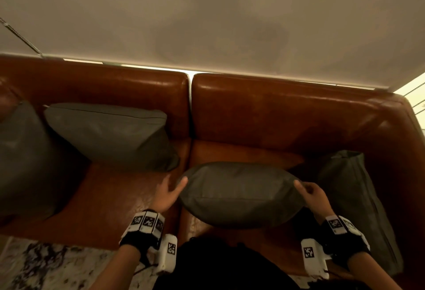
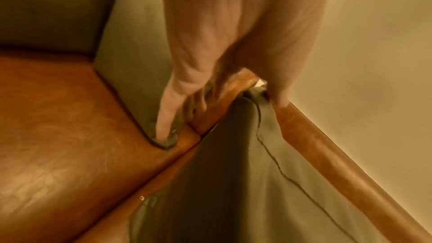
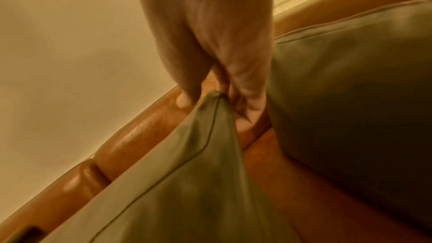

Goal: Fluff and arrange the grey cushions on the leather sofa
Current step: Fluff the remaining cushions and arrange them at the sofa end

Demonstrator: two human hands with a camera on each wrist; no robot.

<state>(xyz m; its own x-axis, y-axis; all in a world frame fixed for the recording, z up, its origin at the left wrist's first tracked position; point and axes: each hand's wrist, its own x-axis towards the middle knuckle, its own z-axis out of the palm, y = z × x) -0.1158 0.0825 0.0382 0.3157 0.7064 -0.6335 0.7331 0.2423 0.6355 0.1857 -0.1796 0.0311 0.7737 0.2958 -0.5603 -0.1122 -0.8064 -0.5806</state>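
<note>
A brown leather sofa [image 1: 276,114] carries several grey cushions. One plump grey cushion [image 1: 239,195] lies lengthwise on the right seat, between my hands. My left hand [image 1: 174,188] is at its left end with fingers spread straight and the thumb [image 2: 278,99] against the cushion's corner [image 2: 257,93]. My right hand [image 1: 305,189] pinches the right corner [image 3: 215,97] between thumb [image 3: 184,101] and fingers [image 3: 245,117]. Two more cushions lean at the left, one [image 1: 108,135] against the backrest and one [image 1: 20,158] at the far end. Another cushion [image 1: 354,202] stands against the right armrest.
A pale blind or wall [image 1: 207,13] rises right behind the sofa back. Bare leather seat [image 1: 110,197] shows left of the held cushion. A patterned rug [image 1: 46,266] lies on the floor at the lower left. My dark clothing [image 1: 218,266] fills the bottom centre.
</note>
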